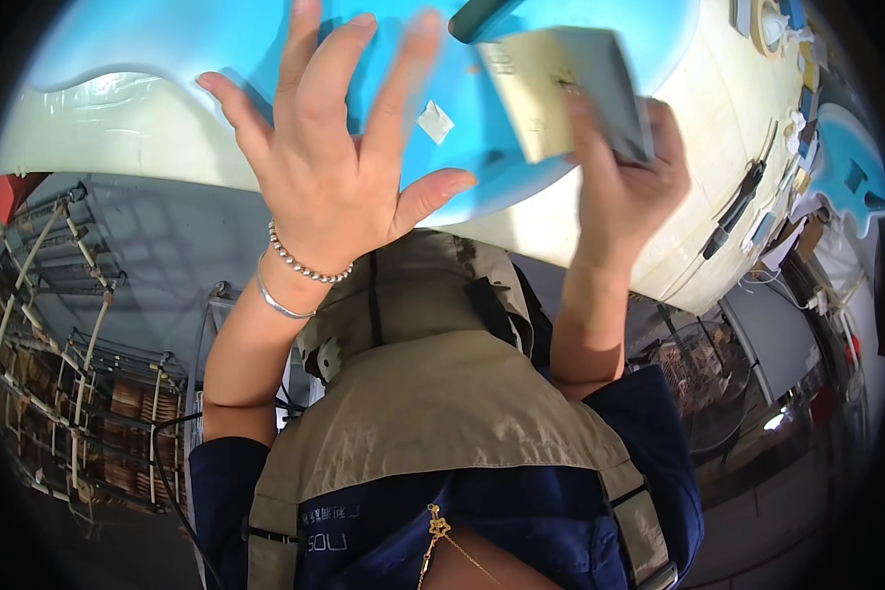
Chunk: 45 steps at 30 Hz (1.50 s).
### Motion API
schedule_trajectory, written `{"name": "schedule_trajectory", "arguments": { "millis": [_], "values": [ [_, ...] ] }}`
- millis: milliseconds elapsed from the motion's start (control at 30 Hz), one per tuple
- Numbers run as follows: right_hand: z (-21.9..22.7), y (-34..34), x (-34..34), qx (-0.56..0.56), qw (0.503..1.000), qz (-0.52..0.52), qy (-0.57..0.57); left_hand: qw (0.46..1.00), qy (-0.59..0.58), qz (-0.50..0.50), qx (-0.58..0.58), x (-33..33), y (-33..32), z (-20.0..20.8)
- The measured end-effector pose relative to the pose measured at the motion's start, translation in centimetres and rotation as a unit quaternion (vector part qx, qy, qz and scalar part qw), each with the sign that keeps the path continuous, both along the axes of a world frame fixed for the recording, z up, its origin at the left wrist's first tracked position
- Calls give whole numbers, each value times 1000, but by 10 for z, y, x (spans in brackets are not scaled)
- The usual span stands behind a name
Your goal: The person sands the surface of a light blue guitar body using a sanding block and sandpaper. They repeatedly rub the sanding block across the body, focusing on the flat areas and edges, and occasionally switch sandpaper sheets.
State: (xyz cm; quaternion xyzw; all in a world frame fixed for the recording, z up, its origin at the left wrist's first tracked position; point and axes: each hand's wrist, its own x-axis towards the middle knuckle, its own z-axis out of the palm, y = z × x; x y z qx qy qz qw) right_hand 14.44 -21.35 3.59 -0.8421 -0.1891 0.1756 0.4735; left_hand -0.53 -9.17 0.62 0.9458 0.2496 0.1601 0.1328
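left hand [329,162]: fingers spread over blue panel [192,39], contact unclear | right hand [639,172]: pinching folded sheet [531,93], thumb in front, fingers behind, probably for firm grip | hands apart | sheet: above panel's right side, tilted, blurred | white scrap [436,123]: on panel, between hands

Bright light floods the bench [157,147], its near edge bowed; the shadowed floor [172,251] dims; folded sandpaper [531,88] blurs.
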Motion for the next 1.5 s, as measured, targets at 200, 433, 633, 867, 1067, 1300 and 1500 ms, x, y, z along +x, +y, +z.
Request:
{"name": "schedule_trajectory", "arguments": {
  "millis": [200, 433, 633, 867, 1067, 1300, 1500],
  "values": [
    [-4, 18, -12, -15, 998, 53, -42, 996, 68, -40, 35, -2, 2, 11],
    [-1, -1, -6, 30, 999, -12, 26, 1000, -3, 19, 0, 0, -3, -3],
    [-3, 14, -15, -53, 998, 23, -20, 994, 93, -22, 58, -1, 2, 10],
    [-1, -1, -9, 22, 1000, -3, 12, 1000, -19, 22, 9, -3, -1, -8],
    [-6, 13, -16, -49, 997, 38, -52, 996, 73, -15, 55, -4, 3, 5],
    [-5, 0, -12, -6, 1000, 3, -22, 1000, -19, 24, 7, 0, -4, -5],
    [-4, 13, -17, -19, 1000, 8, -3, 993, 89, -3, 80, -2, -1, 6]
  ]
}}
